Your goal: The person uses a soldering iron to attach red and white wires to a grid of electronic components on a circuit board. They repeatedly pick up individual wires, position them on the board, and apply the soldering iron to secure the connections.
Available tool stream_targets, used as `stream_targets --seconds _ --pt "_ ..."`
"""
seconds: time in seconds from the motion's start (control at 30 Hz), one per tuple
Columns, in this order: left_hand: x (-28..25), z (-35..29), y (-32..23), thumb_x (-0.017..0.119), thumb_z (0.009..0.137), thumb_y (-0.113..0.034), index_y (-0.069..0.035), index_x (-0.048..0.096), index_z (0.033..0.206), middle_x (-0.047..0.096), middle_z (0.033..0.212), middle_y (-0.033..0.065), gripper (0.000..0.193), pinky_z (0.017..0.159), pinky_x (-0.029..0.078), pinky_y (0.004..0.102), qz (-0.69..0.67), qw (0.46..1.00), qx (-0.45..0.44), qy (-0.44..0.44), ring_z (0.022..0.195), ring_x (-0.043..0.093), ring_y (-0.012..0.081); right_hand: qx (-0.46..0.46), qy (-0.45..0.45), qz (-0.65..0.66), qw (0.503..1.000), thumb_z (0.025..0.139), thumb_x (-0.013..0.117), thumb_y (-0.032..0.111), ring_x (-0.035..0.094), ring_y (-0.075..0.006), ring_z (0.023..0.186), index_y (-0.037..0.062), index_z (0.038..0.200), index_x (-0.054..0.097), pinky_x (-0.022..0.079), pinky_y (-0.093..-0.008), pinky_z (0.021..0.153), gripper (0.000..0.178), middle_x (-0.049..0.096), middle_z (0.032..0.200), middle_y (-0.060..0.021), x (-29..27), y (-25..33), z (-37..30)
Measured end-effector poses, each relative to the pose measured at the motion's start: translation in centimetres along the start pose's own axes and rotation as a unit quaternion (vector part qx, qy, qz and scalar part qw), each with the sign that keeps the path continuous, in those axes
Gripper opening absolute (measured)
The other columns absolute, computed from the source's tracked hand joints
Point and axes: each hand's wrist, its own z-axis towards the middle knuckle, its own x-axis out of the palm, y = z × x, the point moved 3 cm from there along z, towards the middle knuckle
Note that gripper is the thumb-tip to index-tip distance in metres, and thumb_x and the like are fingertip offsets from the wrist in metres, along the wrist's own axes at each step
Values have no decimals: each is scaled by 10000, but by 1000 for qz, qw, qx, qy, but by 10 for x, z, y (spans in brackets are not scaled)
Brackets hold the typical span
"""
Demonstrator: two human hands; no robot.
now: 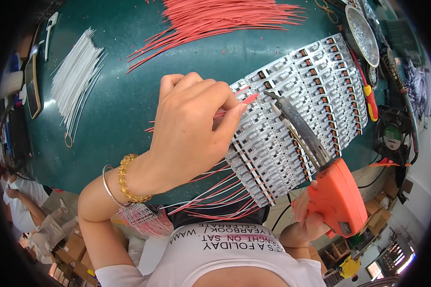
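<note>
My left hand is closed in a pinch on several thin red wires, their ends pointing right over a panel of small circuit boards. My right hand grips the handle of an orange soldering gun. Its dark tip is above the panel, just right of the red wire ends; whether it touches the board I cannot tell. The panel lies slanted in rows of metal parts with dark and orange pieces. Red and white wires trail from its near left edge.
A big bundle of red wires lies at the far middle of the green table. White wires lie at left beside a phone. A metal bowl, a red-yellow screwdriver and a black fan stand right.
</note>
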Motion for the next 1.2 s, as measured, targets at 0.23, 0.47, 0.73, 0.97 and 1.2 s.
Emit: stream_targets --seconds 0.23,0.47,0.73,0.97,1.2 --pt "2 3 0 755 787 -67 -75 624 714 565 646 3 150 731 357 320 -4 1000 1 15 624 477 180 43 10 65 997 856 724 508 440 -96 403 -124 1205 491 379 -237 398 759 481 517 9 18 18 12" --pt "5 5 -2 751 789 -77 -76 617 707 552 633 1 157 724 354 319 7 1000 2 12 613 467 179 17 16 77 997 852 737 486 433 -82 392 -123 1209 483 387 -228 394 750 480 521 14 30 24 19" --pt "6 6 -2 755 776 -81 -73 614 695 544 614 0 163 724 351 322 9 1000 6 12 605 464 177 7 23 -2 1000 845 687 567 494 -139 600 -81 1253 481 389 -285 555 793 529 749 -33 1 0 -5" --pt "0 10 2 778 762 -114 -53 634 698 511 581 7 170 707 337 300 -26 998 -43 41 604 427 160 -19 63 -33 997 852 715 517 420 -83 391 -158 1207 458 338 -215 387 805 486 516 -1 3 -2 4" --pt "2 12 2 784 758 -125 -44 647 707 496 578 9 167 698 336 298 -32 996 -62 52 614 415 153 10 45 -15 999 845 714 516 427 -83 389 -155 1231 453 348 -213 391 817 486 518 4 18 15 13"
